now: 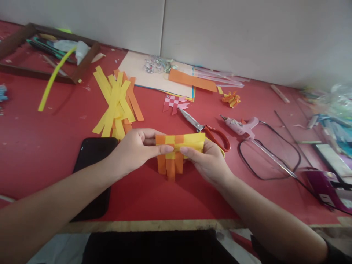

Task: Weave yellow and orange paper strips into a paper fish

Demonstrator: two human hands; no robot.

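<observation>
Between my two hands is a woven piece of yellow and orange paper strips (171, 165), held up above the red table. My left hand (137, 148) pinches its left side, thumb on the front and fingers behind. My right hand (210, 159) pinches the right side, where yellow strips stick out sideways; the fingers behind are partly hidden. Orange strip ends hang down below the thumbs. Just behind the piece lie scissors (199, 126) with red handles. A pink and white woven paper fish (173, 102) lies near the scissors' tip.
Loose yellow and orange strips (117, 102) lie at left, beside a black phone (92, 176). A pink glue gun (242, 126) with a looped cord lies right. Farther back are a cream sheet (143, 75), an orange strip (192, 80) and a brown frame (63, 75).
</observation>
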